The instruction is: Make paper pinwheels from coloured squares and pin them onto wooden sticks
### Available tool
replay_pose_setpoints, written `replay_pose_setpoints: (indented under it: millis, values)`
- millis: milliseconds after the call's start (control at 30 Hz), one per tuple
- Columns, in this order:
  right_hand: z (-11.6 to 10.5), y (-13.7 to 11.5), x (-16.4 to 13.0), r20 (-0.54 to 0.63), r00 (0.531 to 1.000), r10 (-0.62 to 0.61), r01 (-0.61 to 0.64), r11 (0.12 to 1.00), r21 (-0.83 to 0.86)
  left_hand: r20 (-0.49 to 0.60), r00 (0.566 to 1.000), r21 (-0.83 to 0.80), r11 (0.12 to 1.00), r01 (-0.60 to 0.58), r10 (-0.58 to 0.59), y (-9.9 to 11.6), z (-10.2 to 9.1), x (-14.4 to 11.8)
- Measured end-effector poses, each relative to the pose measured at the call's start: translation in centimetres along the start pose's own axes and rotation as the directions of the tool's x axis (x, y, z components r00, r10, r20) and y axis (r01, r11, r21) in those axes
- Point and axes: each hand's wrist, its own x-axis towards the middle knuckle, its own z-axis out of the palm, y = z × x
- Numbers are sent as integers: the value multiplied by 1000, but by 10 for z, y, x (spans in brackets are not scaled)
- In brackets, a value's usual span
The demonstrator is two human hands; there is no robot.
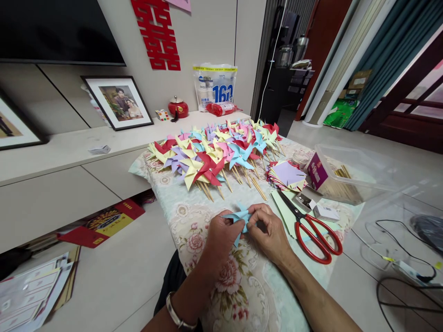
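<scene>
Both hands work over the floral-covered tabletop [194, 240]. The left hand [221, 237] and right hand [272, 235] each have a grip closed on a light-blue paper pinwheel head [238, 216], which is held between them just above the cloth, its folded points pinched toward the centre. Beyond lies a spread of finished paper pinwheels on wooden sticks [214, 157]. To the right sit a stack of cut paper squares [287, 175], red-handled scissors [314, 233] and a clear plastic tub of sticks [349, 177].

Risk assessment: the folded points could spring open if either pinch loosens. Thin paper may crease or tear under excess pressure. The scissors lie near the right forearm and could be knocked.
</scene>
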Motion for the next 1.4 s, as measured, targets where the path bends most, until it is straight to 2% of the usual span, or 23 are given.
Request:
replay_pose_setpoints:
  millis: [500, 967, 1400]
  values:
    - [-1, -1, -1, -1, 1000, 4, -4, 1000, 8, 20, 1000, -80, 997, 3, -1, -12, -5, 7]
    - [-1, 0, 0, 12, 999, -31, 31, 999, -23, 6, 1000, -35, 999, 26, -25, -1, -1, 2]
    - [-1, 0, -1, 42, 999, 4, -5, 1000, 14, -3, 1000, 12, 1000, 10, -10, 0, -1, -1]
